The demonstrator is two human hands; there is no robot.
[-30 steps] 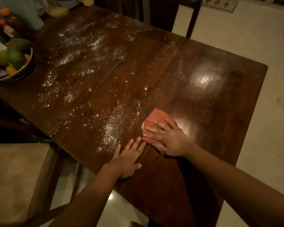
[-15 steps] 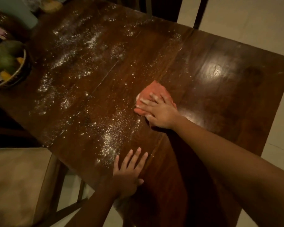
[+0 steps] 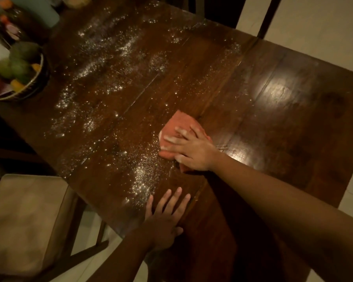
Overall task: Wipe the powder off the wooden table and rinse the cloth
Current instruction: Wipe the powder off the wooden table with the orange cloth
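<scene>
Cloth [image 3: 177, 123] under the right hand [image 3: 192, 149] is salmon-orange, and the table [image 3: 283, 123] is dark reddish-brown with plank grain. White powder [image 3: 143, 171] speckles it left of that hand and just past the left hand [image 3: 165, 216]. Green and yellow fruit [image 3: 22, 55] way off left, beige chair cushion [image 3: 25, 216] too.

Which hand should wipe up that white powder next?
Right, probably. The right hand presses the cloth, which sits beside the powder. The left hand lies flat on the table and holds no cloth.

bare wooden table [image 3: 293, 123] rightward, fruit basket [image 3: 36, 82] blocking far left
</scene>
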